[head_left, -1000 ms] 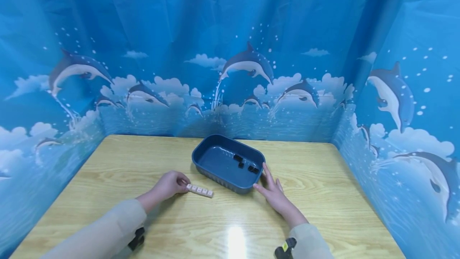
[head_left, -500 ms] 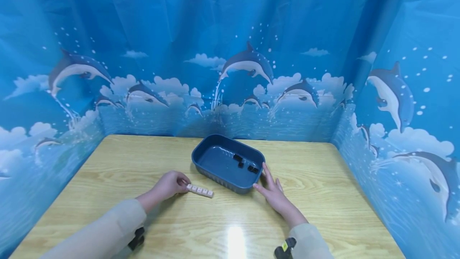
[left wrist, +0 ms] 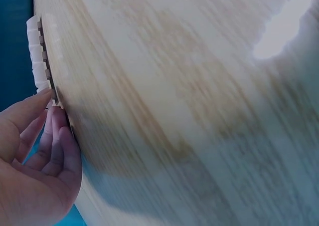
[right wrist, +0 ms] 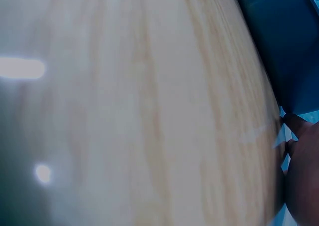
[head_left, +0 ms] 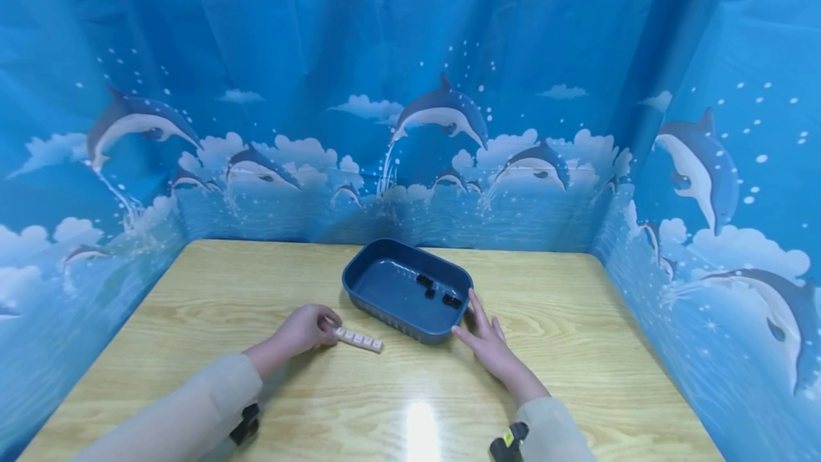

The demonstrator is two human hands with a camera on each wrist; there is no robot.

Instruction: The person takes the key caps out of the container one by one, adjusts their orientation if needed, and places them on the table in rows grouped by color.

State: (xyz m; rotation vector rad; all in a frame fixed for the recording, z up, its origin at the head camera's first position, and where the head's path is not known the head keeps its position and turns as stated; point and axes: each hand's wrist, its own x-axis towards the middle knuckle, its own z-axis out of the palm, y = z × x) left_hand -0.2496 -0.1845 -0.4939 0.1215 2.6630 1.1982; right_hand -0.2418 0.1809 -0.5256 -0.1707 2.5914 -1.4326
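My left hand (head_left: 308, 328) pinches the left end of a short strip of several small white caps with dark marks, like a row of keycaps (head_left: 360, 340). In the left wrist view, thumb and fingers meet at the strip's near end (left wrist: 36, 56), and brown parts show under the caps. Behind it stands a dark blue plastic basin (head_left: 378, 309), a few small black pieces (head_left: 430, 294) lying inside. My right hand (head_left: 489, 349) has its fingers spread against the basin's right end. The right wrist view catches only part of that hand (right wrist: 304, 171) beside the basin (right wrist: 284, 46).
Everything stands on a light wood-grain table (head_left: 545, 305). A blue dolphin-print curtain (head_left: 308, 91) surrounds its back and sides. A bright reflection shows on the table's front part. Each wrist wears a small black camera (head_left: 509, 442).
The strip in my left hand has shifted very slightly to the right, and the fingers cover a bit more of its end. My right hand and the basin stay practically where they were.
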